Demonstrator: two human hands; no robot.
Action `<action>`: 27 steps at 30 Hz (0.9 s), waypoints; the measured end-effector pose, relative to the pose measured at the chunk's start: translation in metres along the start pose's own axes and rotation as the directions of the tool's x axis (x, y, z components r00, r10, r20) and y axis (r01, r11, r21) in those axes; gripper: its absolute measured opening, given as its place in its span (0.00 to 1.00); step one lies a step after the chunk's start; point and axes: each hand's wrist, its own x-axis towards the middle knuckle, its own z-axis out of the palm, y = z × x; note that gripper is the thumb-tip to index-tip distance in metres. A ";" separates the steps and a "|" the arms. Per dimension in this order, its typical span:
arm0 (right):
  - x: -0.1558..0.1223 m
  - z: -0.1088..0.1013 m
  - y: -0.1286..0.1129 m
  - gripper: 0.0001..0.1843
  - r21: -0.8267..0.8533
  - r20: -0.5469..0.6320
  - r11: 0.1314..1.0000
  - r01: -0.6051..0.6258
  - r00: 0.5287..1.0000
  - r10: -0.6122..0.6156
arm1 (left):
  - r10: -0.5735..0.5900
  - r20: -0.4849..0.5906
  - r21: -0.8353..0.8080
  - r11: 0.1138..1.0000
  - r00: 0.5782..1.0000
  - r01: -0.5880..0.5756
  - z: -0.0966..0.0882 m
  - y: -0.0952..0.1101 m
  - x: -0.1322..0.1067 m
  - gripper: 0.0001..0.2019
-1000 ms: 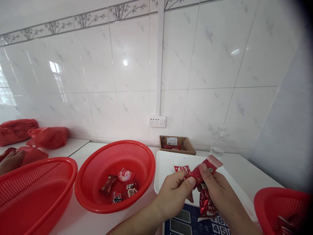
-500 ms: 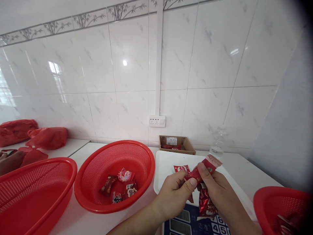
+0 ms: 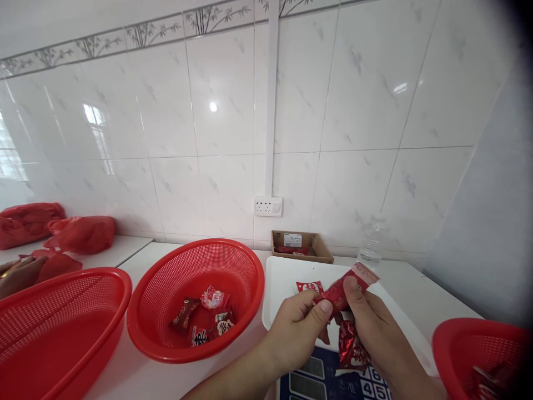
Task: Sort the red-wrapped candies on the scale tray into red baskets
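A long red candy packet (image 3: 335,294) with a pale pink end is held up between both hands above the white scale tray (image 3: 285,275). My left hand (image 3: 293,333) is closed, pinching the packet's left end between thumb and fingers. My right hand (image 3: 377,328) grips it further right, thumb on top. Below the right palm hangs a shiny red foil packet (image 3: 348,345), apparently held by the same hand; the grip itself is hidden. Another small red packet (image 3: 308,286) shows on the tray behind my left fingers. The scale's blue keypad panel (image 3: 343,386) lies partly under my hands.
Left of the scale stands a red basket (image 3: 145,333) with several wrapped candies, beside a second red basket (image 3: 120,283). A third basket (image 3: 447,339) is at right. A cardboard box (image 3: 325,251) and clear plastic jar (image 3: 370,244) stand behind. Another person's hand (image 3: 19,275) is far left.
My right thumb has slid slightly right along the packet, while both hands stay in nearly the same place. At far left, the other person's hand has shifted.
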 end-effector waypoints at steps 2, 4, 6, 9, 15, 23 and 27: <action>0.000 0.001 0.001 0.31 0.050 0.014 0.998 -0.023 1.000 0.022 | 0.000 0.000 0.000 1.000 1.000 0.000 0.000 -0.002 0.000 0.23; 0.000 0.001 0.001 0.30 0.104 0.036 0.993 -0.054 0.998 0.051 | -0.002 0.003 0.005 1.000 1.000 0.002 0.000 -0.003 -0.001 0.22; 0.000 0.001 0.001 0.29 0.137 0.053 0.988 -0.072 0.996 0.066 | -0.002 0.005 0.008 1.000 1.000 0.002 -0.001 -0.005 -0.001 0.22; 0.000 0.001 -0.001 0.29 0.127 0.050 0.990 -0.068 0.997 0.062 | -0.003 0.007 0.006 1.000 1.000 0.003 -0.001 -0.006 0.000 0.22; 0.001 0.000 -0.002 0.30 0.022 -0.006 1.000 -0.005 1.000 0.005 | 0.007 0.005 0.003 1.000 1.000 -0.007 0.000 -0.003 0.000 0.22; 0.005 -0.003 0.005 0.27 0.055 -0.041 0.998 0.019 0.999 -0.017 | -0.006 -0.001 0.007 1.000 1.000 0.006 0.000 -0.003 0.000 0.22; 0.004 -0.002 0.006 0.27 0.099 -0.014 0.995 -0.011 1.000 0.013 | -0.013 -0.010 0.013 1.000 1.000 0.013 0.001 0.001 0.000 0.23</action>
